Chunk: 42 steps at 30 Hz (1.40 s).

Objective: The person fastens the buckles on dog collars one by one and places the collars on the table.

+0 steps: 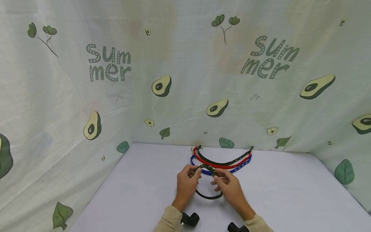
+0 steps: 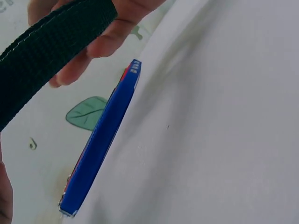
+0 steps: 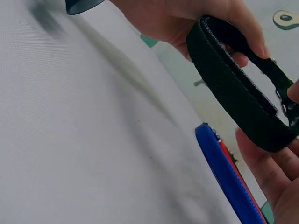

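Observation:
A dark green woven pet collar [image 1: 209,197] is bent into a loop between my two hands. My left hand [image 1: 186,184] pinches its left upper part between thumb and fingers. The right hand [image 1: 230,188] grips the strap on the other side, thumb toward me. In the right wrist view the green collar [image 3: 229,88] shows its broad strap, with metal fittings close to my right hand [image 3: 275,172]. Fingers partly cover those fittings. The left wrist view has the collar [image 2: 51,44] crossing in front of my right hand [image 2: 119,28].
Beyond my hands, a blue collar [image 1: 242,166], a red collar [image 1: 227,167] and another dark green collar [image 1: 213,161] lie in nested curves on the white table [image 1: 139,187]. A cloth backdrop [image 1: 185,64] with avocado prints rises behind the table.

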Tool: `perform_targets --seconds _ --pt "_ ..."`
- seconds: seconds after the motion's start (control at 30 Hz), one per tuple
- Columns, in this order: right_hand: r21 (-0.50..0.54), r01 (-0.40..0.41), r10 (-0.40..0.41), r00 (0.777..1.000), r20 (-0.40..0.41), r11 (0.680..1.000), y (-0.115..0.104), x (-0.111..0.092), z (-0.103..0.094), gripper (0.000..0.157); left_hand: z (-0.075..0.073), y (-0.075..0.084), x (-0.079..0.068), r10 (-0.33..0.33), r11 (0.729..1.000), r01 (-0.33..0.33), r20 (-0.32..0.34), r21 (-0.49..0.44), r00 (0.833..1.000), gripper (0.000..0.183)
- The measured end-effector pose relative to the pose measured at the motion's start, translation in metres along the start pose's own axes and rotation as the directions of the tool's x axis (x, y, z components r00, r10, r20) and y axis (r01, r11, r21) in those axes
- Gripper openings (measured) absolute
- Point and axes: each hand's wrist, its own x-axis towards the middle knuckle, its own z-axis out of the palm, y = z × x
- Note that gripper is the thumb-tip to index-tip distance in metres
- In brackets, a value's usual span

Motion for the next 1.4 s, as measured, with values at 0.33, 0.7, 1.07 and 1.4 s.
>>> perform_targets --seconds 0.33,0.7,1.07,1.4 --pt "-0.068 -0.091 0.095 0.994 0.059 0.993 -0.002 -0.001 0.005 0.034 -0.020 0.005 0.001 -0.067 0.998 0.066 -0.066 -0.012 0.996 0.008" --pt "-0.071 -0.063 0.078 0.968 0.239 0.995 0.000 0.003 0.011 0.043 -0.041 -0.005 0.011 -0.039 0.999 0.040 -0.103 0.002 0.994 0.011" --pt "0.068 -0.122 0.108 0.977 0.185 0.990 -0.003 0.006 0.020 0.039 -0.061 -0.006 0.020 -0.147 0.985 0.146 0.007 0.095 0.989 0.018" --pt "0.005 -0.198 0.189 0.945 0.267 0.980 0.001 0.017 0.037 0.041 -0.088 -0.013 0.036 -0.290 0.951 0.272 0.117 0.148 0.950 0.021"
